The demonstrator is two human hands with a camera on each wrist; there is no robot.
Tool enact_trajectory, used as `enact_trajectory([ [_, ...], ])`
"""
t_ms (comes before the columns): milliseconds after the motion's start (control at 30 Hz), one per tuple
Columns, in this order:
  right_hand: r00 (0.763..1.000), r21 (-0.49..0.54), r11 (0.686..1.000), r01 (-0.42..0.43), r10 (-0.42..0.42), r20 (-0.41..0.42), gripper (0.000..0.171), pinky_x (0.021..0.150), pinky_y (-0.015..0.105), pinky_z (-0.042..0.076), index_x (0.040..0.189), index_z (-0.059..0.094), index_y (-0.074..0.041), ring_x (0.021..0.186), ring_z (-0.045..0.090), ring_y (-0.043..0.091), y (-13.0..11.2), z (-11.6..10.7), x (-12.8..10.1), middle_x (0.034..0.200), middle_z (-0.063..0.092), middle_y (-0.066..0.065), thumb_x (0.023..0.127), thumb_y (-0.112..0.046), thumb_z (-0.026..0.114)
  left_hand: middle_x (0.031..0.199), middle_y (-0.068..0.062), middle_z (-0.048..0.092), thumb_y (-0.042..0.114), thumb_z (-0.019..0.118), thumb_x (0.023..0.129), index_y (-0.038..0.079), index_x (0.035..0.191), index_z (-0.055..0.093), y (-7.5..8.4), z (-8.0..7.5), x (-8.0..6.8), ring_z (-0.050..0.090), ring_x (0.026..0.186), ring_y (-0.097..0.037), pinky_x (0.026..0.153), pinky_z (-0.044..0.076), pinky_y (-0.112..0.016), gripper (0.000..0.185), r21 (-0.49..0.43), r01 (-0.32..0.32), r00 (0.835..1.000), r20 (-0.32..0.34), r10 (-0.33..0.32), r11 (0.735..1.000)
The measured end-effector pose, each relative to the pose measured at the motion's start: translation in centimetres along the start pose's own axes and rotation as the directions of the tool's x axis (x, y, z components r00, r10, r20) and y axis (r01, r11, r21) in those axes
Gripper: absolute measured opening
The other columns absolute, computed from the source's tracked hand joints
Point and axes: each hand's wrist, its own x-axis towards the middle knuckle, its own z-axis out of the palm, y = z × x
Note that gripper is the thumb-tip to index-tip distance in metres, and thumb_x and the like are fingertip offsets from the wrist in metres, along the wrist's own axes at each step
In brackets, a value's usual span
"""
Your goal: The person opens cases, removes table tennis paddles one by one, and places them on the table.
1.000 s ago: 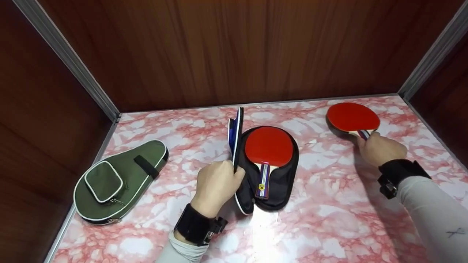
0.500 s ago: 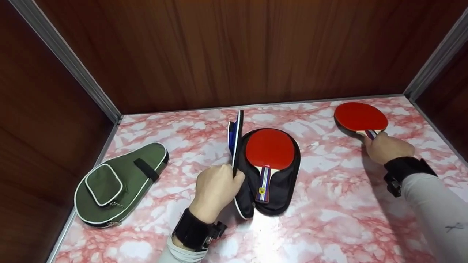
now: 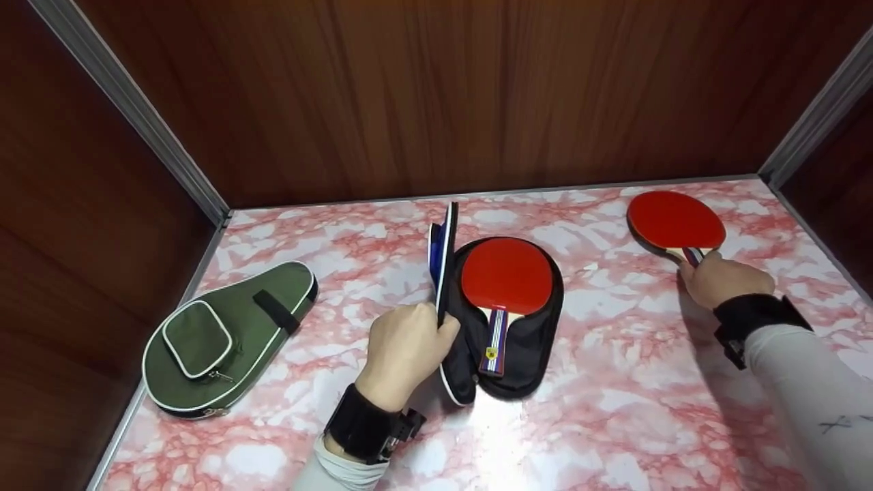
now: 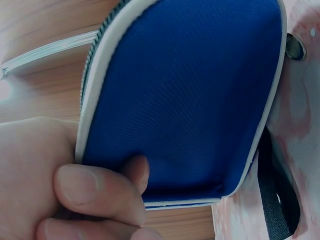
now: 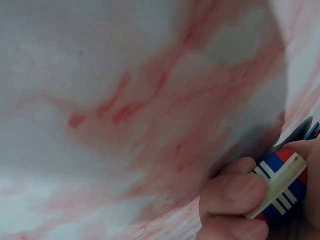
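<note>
My left hand grips the raised lid of a blue paddle case with white piping, holding it upright on edge. Inside the case's black-lined base a red table tennis paddle lies face up, its striped handle toward me. At the right, my right hand holds a second red table tennis paddle by the handle, its blade pointing away from me close over the table. The right wrist view shows fingers curled round that striped handle; the handle's far part is hidden by the hand.
A green paddle case with white piping, a small zipped pocket and a black strap lies at the left of the red-and-white marbled table. Dark wood panels with grey metal edging stand behind and at both sides.
The paddle in my right hand has shifted slightly to the right. My left hand keeps holding the lid upright; the whole head view has shifted a little.
</note>
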Motion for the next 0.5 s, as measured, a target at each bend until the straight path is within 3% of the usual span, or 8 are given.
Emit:
enact_trajectory([
  [333,0.999,0.032,0.999,0.006,-0.005,-0.035,0.055,0.064,0.056,0.051,0.107,0.047,0.013,0.071,0.06,0.046,0.34,0.73,-0.23,0.076,0.056,0.021,0.113,-0.041,0.05,0.056,0.0,0.05,0.025,0.068,0.098,0.016,0.06,0.057,0.07,0.11,-0.01,0.058,0.05,-0.028,0.047,0.044,-0.047,0.04,-0.008,-0.001,1.0,0.011,0.001,1.0],
  [500,0.999,0.046,0.999,0.001,0.0,-0.037,0.055,0.068,0.058,0.053,0.114,0.043,0.015,0.075,0.061,0.049,-0.23,0.42,-0.84,0.08,0.057,0.024,0.113,-0.039,0.054,0.057,0.0,0.05,0.026,0.068,0.098,0.017,0.061,0.056,-0.01,-0.08,-0.1,0.058,0.051,-0.027,0.047,0.044,-0.046,0.04,-0.011,0.004,1.0,0.011,-0.004,1.0],
])
